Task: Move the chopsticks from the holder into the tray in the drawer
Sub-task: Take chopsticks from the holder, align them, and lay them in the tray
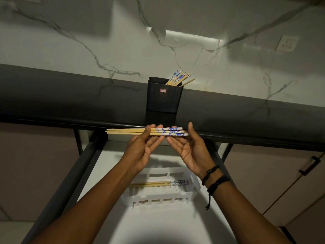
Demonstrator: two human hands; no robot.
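Three wooden chopsticks [126,131] with blue-and-white patterned ends lie level between my hands, above the open drawer. My left hand [140,152] grips them near the middle, fingers curled round them. My right hand [192,152] is palm up, its straight fingers under the patterned ends and its thumb raised beside the tips. The black holder [164,99] stands on the dark counter just behind, with several chopsticks [178,78] leaning to its right side. In the drawer below my wrists sits the white slotted tray [194,188], with a few chopsticks [153,184] lying across it.
The drawer's white floor [109,166] reaches toward me between dark side rails [73,166]. The dark counter edge [246,136] runs across just behind my hands. A marble wall with a socket [287,43] is behind, and a cabinet door with a black handle [310,167] is at the right.
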